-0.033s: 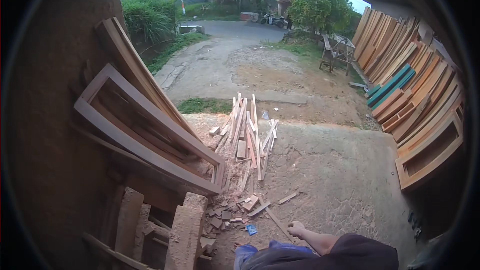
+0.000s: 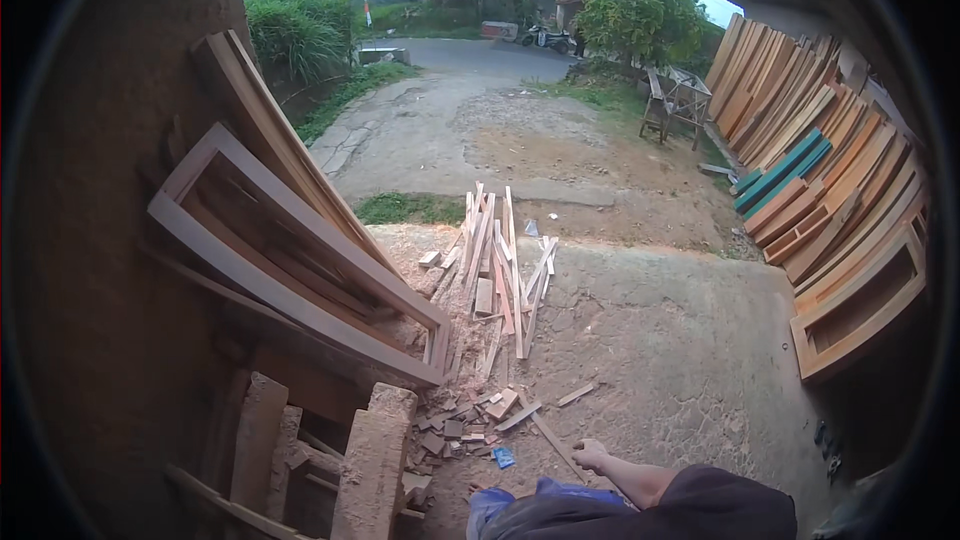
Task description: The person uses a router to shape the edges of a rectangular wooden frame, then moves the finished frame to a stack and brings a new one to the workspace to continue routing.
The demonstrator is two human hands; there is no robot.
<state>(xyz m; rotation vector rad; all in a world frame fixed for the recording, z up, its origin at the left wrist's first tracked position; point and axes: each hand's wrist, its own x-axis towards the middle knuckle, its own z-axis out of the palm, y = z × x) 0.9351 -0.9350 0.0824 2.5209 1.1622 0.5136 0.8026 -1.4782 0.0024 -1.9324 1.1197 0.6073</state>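
Note:
My right hand (image 2: 590,454) is held out in front of me below the middle of the view, its bare forearm coming from a dark sleeve. The fingers curl inward, and whatever they may hold is hidden. Below it on the ground runs a thin wooden strip (image 2: 552,437). A small patch of skin shows at the left edge of the blue cloth (image 2: 488,508) on my body; I cannot tell whether it is my left hand. Near it lie a small blue packet (image 2: 503,458) and a heap of wood offcuts (image 2: 453,430).
Long thin wood strips (image 2: 515,290) lie piled ahead. A wooden frame (image 2: 300,315) leans at the left, above a sawdust-covered beam (image 2: 372,465). Along the right wall stand many boards (image 2: 770,80) and another frame (image 2: 865,305). A worn bench (image 2: 675,105) stands outside, before the road.

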